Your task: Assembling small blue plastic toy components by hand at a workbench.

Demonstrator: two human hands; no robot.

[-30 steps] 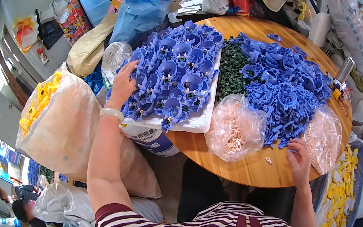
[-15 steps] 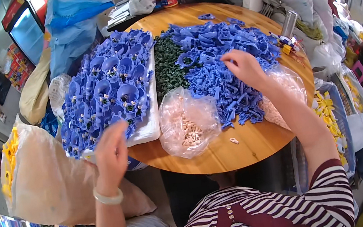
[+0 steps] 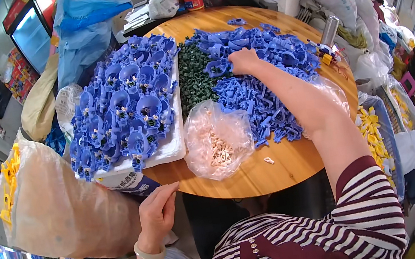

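Spreading from the middle of the round wooden table (image 3: 297, 164) toward one and two o'clock, a heap of blue plastic parts (image 3: 257, 109) lies directly under the person's right hand (image 3: 244, 61). This hand bends over the heap's ten o'clock side, its fingertips at a bowl-shaped blue piece (image 3: 217, 68); whether they pinch anything cannot be told. Much of the heap fans out from three to six o'clock of it.

From the left hand (image 3: 159, 210), the heap is well away at one o'clock. That hand is raised just off the table's edge between seven and eight o'clock, fingers together and thumb alongside, with nothing visible in its grasp; its palm side is hidden. A pale bracelet (image 3: 149, 252) rings its wrist.

Just beside the heap, at ten o'clock, lie small dark green pieces (image 3: 194, 81). At nine, a white tray (image 3: 174, 147) bears rows of blue assemblies (image 3: 124, 101). A clear bag of pale bits (image 3: 197, 131) sits toward seven, with one loose pale bit (image 3: 269, 161) at six. Another clear bag (image 3: 334, 91), partly behind the right forearm, rests at three.

Farther out, a large sack (image 3: 64, 202) with yellow pieces (image 3: 10, 181) stands at eight o'clock.
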